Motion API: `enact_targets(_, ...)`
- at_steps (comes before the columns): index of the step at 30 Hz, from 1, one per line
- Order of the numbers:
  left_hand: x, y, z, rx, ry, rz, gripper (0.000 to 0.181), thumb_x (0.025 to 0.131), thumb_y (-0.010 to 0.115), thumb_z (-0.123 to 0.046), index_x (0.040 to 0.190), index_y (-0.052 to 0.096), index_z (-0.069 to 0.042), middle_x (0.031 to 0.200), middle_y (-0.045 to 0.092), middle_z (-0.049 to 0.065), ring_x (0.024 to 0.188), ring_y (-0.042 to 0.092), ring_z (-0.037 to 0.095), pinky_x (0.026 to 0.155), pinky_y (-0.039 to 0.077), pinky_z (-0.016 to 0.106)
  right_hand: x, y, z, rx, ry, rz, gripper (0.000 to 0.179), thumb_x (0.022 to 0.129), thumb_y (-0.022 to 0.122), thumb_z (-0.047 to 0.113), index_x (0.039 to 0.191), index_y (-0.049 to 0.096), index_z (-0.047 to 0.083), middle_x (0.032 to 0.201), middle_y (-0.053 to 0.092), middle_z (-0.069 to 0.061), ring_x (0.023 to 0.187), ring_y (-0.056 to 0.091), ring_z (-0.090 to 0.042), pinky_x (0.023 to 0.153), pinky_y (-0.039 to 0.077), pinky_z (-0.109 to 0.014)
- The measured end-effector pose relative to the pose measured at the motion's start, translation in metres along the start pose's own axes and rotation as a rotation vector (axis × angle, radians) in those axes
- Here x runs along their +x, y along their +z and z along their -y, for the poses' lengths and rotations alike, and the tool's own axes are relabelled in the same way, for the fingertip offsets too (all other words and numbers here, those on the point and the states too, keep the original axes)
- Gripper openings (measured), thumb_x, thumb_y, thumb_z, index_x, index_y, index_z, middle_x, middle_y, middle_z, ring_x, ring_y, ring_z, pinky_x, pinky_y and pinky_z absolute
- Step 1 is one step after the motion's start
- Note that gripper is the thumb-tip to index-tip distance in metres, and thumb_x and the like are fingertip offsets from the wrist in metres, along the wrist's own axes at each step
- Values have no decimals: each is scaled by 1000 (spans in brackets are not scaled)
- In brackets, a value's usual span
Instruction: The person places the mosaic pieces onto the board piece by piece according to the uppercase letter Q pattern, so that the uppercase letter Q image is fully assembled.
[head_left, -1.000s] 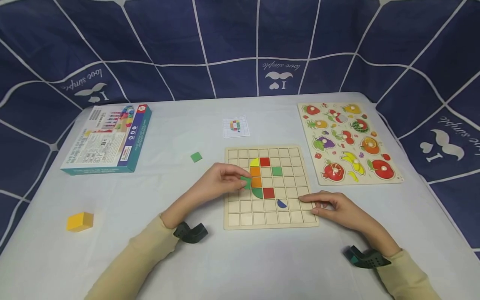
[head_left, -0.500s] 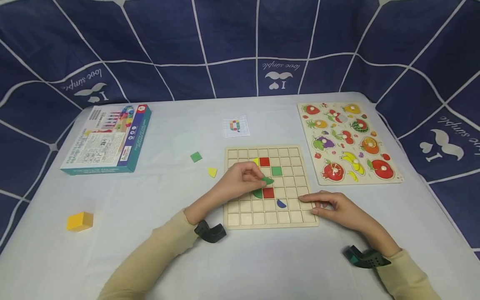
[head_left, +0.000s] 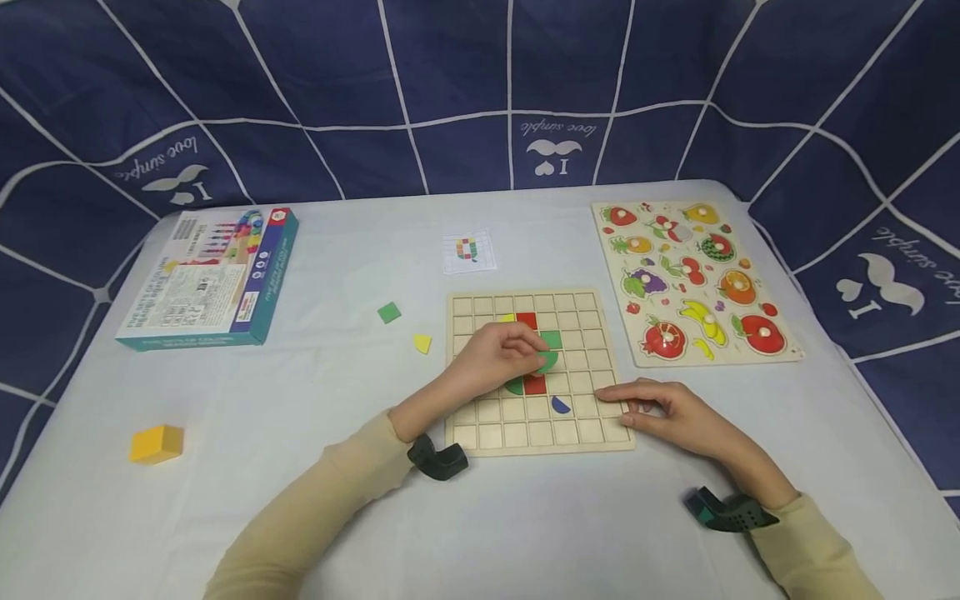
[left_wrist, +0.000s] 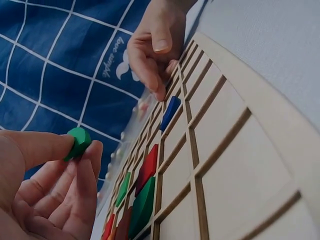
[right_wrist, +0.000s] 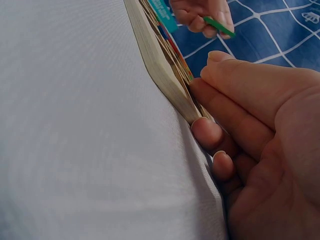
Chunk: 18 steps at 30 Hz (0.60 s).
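Note:
My left hand (head_left: 498,358) is over the middle of the wooden grid board (head_left: 525,435). Between thumb and fingertips it pinches a green piece with a curved edge (head_left: 549,361), held clear of the board in the left wrist view. Red (head_left: 527,320), green (head_left: 551,339) and yellow pieces lie in cells around that hand, which partly covers several. A blue half-round piece (head_left: 560,405) lies askew on the grid. My right hand (head_left: 671,414) rests at the board's right side, its index finger on the board and other fingertips against the edge in the right wrist view.
Left of the board lie a green square (head_left: 389,312) and a yellow piece (head_left: 423,343). A printed pattern card (head_left: 469,252) sits behind it. A fruit puzzle (head_left: 701,283) is at the right, a box (head_left: 210,279) and a yellow block (head_left: 157,445) at the left.
My left hand has carried the green piece rightward from the board's left side to its middle, uncovering the yellow piece on the table. The green piece has turned. My right hand stays put.

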<state>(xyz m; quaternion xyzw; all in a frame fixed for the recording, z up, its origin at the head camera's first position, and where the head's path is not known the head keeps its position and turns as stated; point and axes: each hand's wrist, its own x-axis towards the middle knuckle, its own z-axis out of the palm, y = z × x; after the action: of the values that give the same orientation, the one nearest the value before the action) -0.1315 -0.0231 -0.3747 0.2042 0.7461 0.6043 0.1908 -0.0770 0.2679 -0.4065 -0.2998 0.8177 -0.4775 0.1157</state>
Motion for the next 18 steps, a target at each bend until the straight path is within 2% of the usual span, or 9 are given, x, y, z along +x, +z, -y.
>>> enact_targets(3, 4, 3, 1, 53, 0, -21, 9, 83, 71, -7, 91, 67, -5, 80, 64, 2, 71, 64, 16, 67, 50, 26, 1, 0, 0, 7, -4, -1, 35, 83, 69, 3, 118, 65, 8, 114, 64, -2, 77, 52, -11, 65, 43, -23)
enact_targets(8, 10, 8, 4, 201, 18, -56, 6, 81, 74, -12, 85, 69, -10, 75, 64, -5, 68, 61, 11, 64, 48, 25, 1, 0, 0, 9, 1, 0, 35, 83, 69, 3, 117, 65, 8, 115, 64, -1, 78, 52, -11, 67, 43, -23)
enact_targets(18, 16, 19, 5, 417, 18, -60, 6, 81, 75, -17, 76, 72, -16, 68, 61, -13, 63, 57, 3, 62, 45, 23, 1, 0, 0, 15, -6, 3, 35, 84, 69, 3, 118, 65, 8, 115, 64, -2, 78, 52, -12, 67, 43, -23)
